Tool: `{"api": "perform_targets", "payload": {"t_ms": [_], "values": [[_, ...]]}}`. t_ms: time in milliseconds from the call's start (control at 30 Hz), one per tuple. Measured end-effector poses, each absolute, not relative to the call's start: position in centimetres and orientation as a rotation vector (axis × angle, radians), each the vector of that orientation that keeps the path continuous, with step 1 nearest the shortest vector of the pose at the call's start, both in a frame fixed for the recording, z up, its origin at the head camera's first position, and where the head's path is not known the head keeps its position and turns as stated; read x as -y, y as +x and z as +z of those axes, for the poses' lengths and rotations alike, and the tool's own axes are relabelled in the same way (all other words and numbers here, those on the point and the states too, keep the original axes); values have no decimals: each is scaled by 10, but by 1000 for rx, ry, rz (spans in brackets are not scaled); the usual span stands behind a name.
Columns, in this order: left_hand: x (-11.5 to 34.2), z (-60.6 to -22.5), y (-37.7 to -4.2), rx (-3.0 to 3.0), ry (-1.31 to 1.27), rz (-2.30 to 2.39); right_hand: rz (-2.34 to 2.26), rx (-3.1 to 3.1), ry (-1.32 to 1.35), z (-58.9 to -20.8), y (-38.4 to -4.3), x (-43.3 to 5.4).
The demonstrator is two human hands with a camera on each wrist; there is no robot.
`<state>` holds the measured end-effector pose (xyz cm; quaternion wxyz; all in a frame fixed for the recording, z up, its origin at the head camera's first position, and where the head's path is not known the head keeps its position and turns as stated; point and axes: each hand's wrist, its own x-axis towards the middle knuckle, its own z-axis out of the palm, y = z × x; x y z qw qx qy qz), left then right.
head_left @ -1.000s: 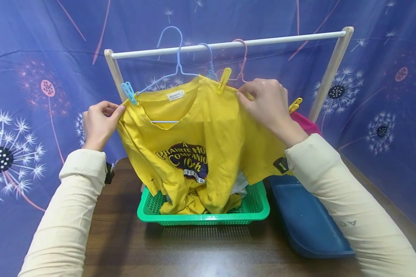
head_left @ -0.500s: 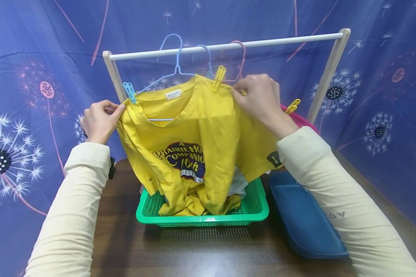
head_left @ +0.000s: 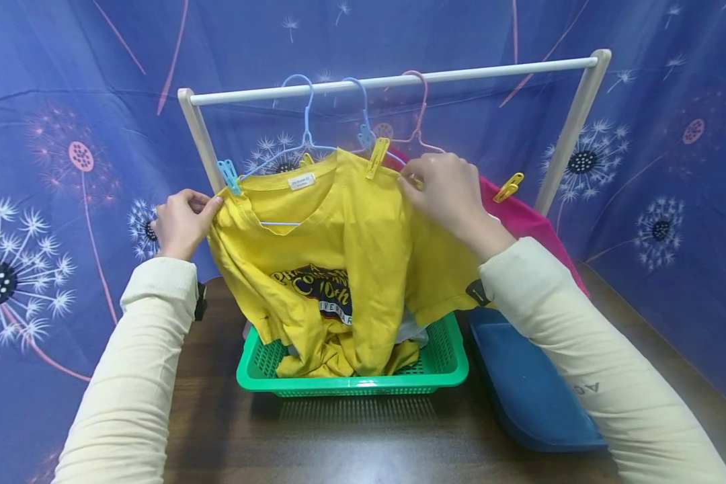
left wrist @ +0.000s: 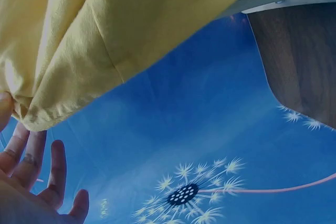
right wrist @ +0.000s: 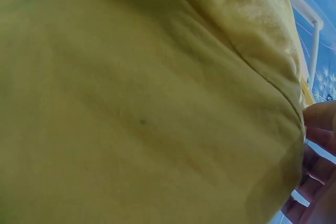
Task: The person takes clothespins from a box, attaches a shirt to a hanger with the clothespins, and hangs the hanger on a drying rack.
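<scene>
A yellow T-shirt (head_left: 372, 269) with printed lettering hangs on a light blue hanger (head_left: 308, 124), whose hook reaches over the white rail. A blue clothespin (head_left: 228, 177) clips its left shoulder and a yellow clothespin (head_left: 378, 158) its right. My left hand (head_left: 184, 223) pinches the left shoulder edge between thumb and index finger; in the left wrist view that hand (left wrist: 34, 177) has its other fingers spread below the cloth. With fingertips my right hand (head_left: 449, 193) pinches the right shoulder edge; the right wrist view shows this hand (right wrist: 317, 166) partly, behind yellow fabric.
Below the shirt stands a green basket (head_left: 351, 384) holding cloth. Right of it lies a dark blue tray (head_left: 538, 383). On the rack's rail (head_left: 490, 73) hang another blue hanger (head_left: 364, 101) and a pink hanger (head_left: 422, 101). A magenta garment (head_left: 529, 218) with a yellow clothespin (head_left: 509, 187) hangs behind.
The hanger and shirt have come down, the hook's top dropping close to the rail. Both hands have lowered while keeping hold of the shoulders. More of the magenta garment shows.
</scene>
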<state>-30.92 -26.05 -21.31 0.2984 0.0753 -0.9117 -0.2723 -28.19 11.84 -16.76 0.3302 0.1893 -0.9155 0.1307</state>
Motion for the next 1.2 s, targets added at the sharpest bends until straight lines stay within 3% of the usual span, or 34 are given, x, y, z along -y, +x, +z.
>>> {"api": "perform_targets", "payload": {"t_ms": [533, 1200], "values": [[270, -232, -302, 2535, 52, -720, 401, 2239, 601, -182, -267, -147], [282, -276, -242, 2721, -57, -482, 350, 2242, 551, -228, -215, -242]]}}
